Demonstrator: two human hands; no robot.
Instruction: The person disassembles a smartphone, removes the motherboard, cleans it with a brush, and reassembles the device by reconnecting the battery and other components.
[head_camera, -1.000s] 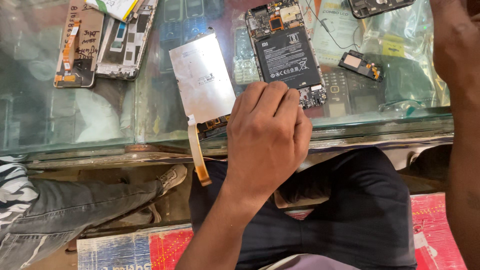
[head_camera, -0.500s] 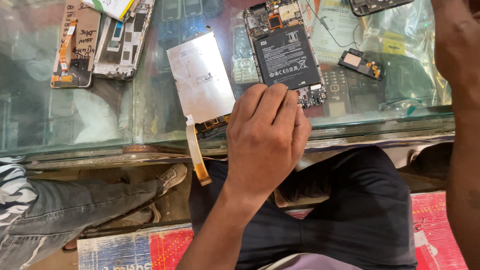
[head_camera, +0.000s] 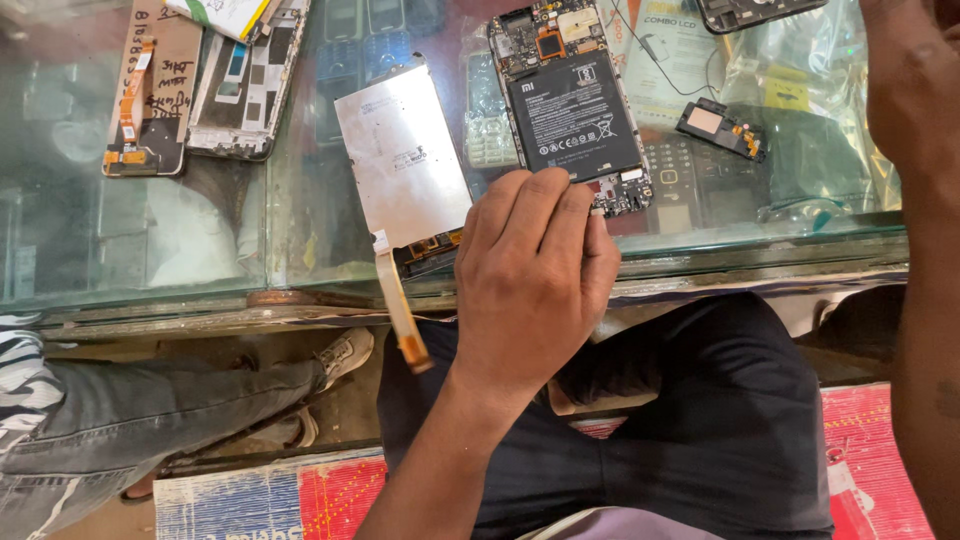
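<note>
Head view: the left hand (head_camera: 535, 285) lies knuckles up at the near edge of the glass counter (head_camera: 150, 270), its fingers curled down with the tips touching the bottom end of an opened phone (head_camera: 572, 110); what, if anything, they pinch is hidden under the hand. The phone lies back off, black battery and green boards showing, near the middle of the counter. Just to its left lies a silvery screen panel (head_camera: 402, 155), tilted, its orange ribbon cable (head_camera: 402, 315) hanging over the near edge. The right hand (head_camera: 905, 85) is up at the far right corner, mostly cut off, so whether it is open or closed cannot be told. Close by it sits a clear plastic bag (head_camera: 810, 60) with a yellow label (contents not clear), and a small black board (head_camera: 722, 128) rests beside it. At the far left corner lie a brown screen back (head_camera: 150, 90) with handwriting and a silver phone frame (head_camera: 248, 85). Under the glass, keypad phones (head_camera: 490, 140) lie on a shelf
</note>
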